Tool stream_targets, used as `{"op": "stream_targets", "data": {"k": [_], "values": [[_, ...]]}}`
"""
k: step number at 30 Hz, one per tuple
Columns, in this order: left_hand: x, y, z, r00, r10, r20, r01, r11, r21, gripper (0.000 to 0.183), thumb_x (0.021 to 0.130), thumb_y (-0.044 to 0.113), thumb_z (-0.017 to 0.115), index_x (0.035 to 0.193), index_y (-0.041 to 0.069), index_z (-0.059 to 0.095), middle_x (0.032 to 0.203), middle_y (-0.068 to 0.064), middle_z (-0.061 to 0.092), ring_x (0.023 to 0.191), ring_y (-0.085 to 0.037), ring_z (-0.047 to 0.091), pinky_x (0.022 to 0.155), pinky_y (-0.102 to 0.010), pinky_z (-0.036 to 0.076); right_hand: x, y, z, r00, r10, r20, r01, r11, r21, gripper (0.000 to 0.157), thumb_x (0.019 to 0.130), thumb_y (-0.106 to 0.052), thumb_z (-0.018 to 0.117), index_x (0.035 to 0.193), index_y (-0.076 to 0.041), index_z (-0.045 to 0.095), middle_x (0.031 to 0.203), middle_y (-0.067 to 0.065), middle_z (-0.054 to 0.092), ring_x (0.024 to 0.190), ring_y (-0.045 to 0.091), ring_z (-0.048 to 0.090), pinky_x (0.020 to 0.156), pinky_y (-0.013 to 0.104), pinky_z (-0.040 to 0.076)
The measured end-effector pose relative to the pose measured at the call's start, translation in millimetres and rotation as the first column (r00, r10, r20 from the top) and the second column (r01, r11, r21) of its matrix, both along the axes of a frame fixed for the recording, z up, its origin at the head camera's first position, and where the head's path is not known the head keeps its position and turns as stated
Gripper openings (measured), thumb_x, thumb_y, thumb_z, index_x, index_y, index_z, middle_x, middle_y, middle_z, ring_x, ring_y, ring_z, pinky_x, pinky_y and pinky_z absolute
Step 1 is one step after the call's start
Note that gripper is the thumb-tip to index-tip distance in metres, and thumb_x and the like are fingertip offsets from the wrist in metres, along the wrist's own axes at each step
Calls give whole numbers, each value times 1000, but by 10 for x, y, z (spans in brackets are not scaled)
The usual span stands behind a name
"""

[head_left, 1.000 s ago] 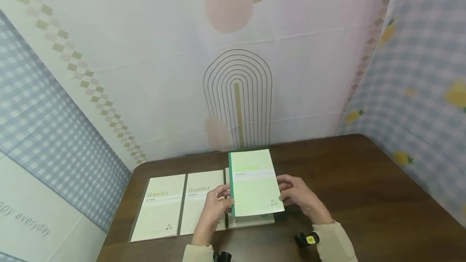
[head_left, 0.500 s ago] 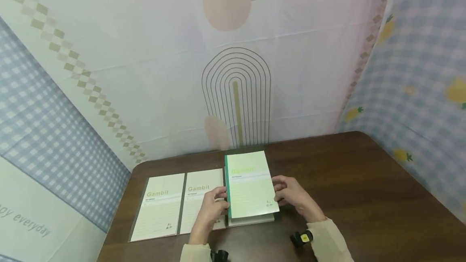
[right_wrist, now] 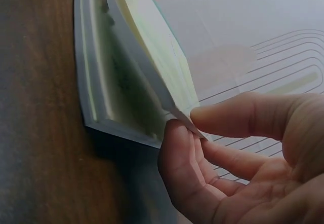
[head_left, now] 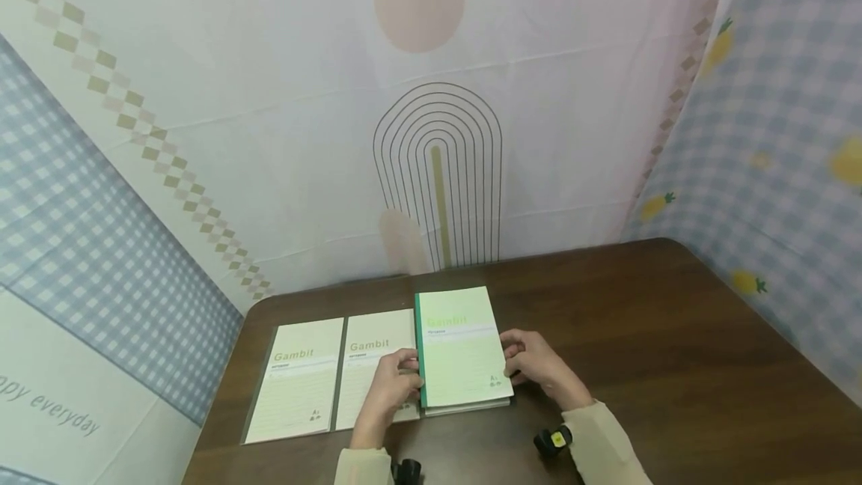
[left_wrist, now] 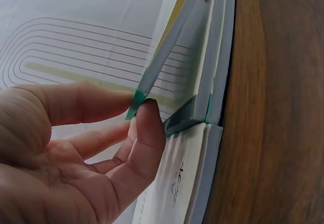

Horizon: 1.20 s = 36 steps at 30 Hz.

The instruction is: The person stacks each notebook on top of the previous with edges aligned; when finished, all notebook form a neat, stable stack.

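A pale notebook with a green spine is held tilted above another notebook stack, whose front edge shows below it. My left hand pinches the green spine between thumb and fingers. On the opposite edge, my right hand pinches the notebook near its lower corner. A wedge of space separates the held notebook from the stack in the right wrist view. From the left wrist, the stack's dark spine shows just beyond my fingertips.
Two more pale notebooks with dark spines, the leftmost notebook and the middle notebook, lie side by side to the left. All are on a brown wooden table. A patterned cloth backdrop rises behind its far edge.
Both hands have lowered the green-spined notebook and shifted it slightly left. It now covers more of the stack beneath, and both hands keep their pinch.
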<state>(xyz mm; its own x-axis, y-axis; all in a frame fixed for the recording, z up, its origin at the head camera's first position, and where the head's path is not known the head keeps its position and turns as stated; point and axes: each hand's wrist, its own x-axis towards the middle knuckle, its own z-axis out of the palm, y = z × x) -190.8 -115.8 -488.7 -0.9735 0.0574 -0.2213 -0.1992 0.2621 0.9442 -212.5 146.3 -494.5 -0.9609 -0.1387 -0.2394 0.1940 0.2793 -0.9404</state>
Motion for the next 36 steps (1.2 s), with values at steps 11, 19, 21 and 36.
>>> {"op": "stream_targets", "data": {"k": [11,19,21,36], "values": [[11,1,-17,1000,-12,22,14,995,-98,53,73,-13,59,126,-14,58,95,-14,60,76,-20,63,63,-34,60,14,-50,-28,1000,16,2,-16,1000,16,56,71,14,60,126,11,59,84,13,59,70,23,57,56,36,54],[28,-20,-16,999,-38,10,39,986,-161,56,72,-12,60,127,-15,58,89,-11,60,76,-20,60,63,-34,60,26,-43,-75,999,33,-7,-33,999,26,53,70,14,61,123,10,61,81,11,57,69,22,56,55,35,54],[24,-23,-21,999,-45,12,46,985,-169,56,72,-13,60,128,-14,58,89,-11,59,76,-20,60,63,-34,60,26,-40,-75,1000,31,-6,-31,999,30,53,70,14,61,123,10,61,81,11,57,69,22,56,55,35,54],[9,13,-40,998,-60,-19,54,971,-233,56,68,-14,61,124,-15,62,86,-12,59,76,-22,58,62,-32,60,23,-18,-55,999,17,27,-19,996,84,53,73,13,65,125,8,60,84,13,59,71,24,57,57,35,55]]}}
